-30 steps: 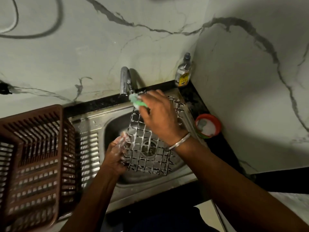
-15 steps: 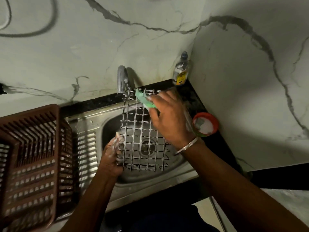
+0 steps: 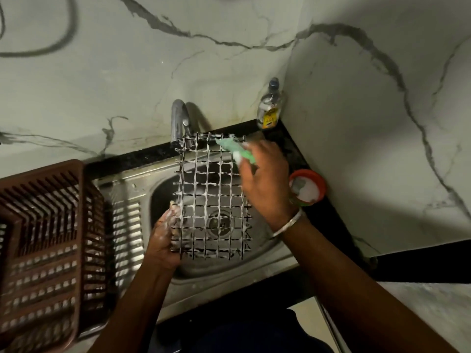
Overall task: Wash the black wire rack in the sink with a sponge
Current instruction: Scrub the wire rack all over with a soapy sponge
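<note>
— Where's the rack?
— The black wire rack is soapy and held over the sink bowl, its twelve o'clock edge just beside the tap. My left hand grips its seven o'clock corner.
— And the sponge?
— My right hand pinches the green sponge against the rack's one o'clock corner.

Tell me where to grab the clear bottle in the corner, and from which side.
Take the clear bottle around its body above the yellow label, coming from the front-left. It stands upright in the corner, with wall behind and to its right, so those sides are probably blocked.
</note>
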